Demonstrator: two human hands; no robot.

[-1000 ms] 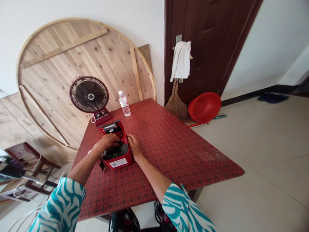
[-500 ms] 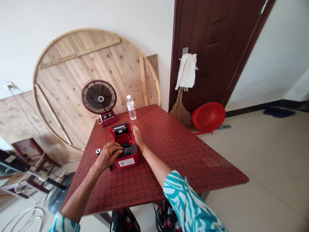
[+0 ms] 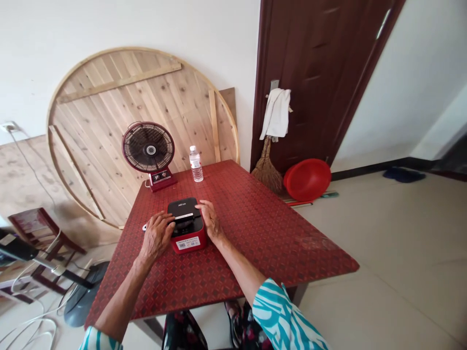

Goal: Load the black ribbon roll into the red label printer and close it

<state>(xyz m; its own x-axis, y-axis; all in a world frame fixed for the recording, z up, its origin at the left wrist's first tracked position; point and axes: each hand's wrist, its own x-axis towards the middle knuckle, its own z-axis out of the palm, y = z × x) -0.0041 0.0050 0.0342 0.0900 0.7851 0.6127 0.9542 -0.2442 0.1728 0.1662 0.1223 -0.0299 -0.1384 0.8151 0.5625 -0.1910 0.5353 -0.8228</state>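
A red and black label printer (image 3: 188, 243) stands on the table, a white sticker on its near side. Its black lid (image 3: 183, 208) lies down over the top; whether it is fully latched I cannot tell. My left hand (image 3: 156, 236) holds the printer's left side, fingers bent over the lid's edge. On the opposite side, my right hand (image 3: 210, 219) grips the right edge, fingertips on the lid's corner. Behind my left hand a small white roll end (image 3: 144, 227) peeks out, mostly hidden.
Beyond the printer stand a dark red fan (image 3: 149, 150) and a water bottle (image 3: 196, 164) on the red patterned table (image 3: 270, 233). A round wooden tabletop (image 3: 109, 126) leans on the wall. Right of it are a broom (image 3: 268, 170) and red basins (image 3: 308, 180); cables (image 3: 36, 323) lie at left.
The printer's lid, raised before with the inside showing, has swung down over the top. My left hand has come out of the printer's interior to its left edge; the right stays at the right side.
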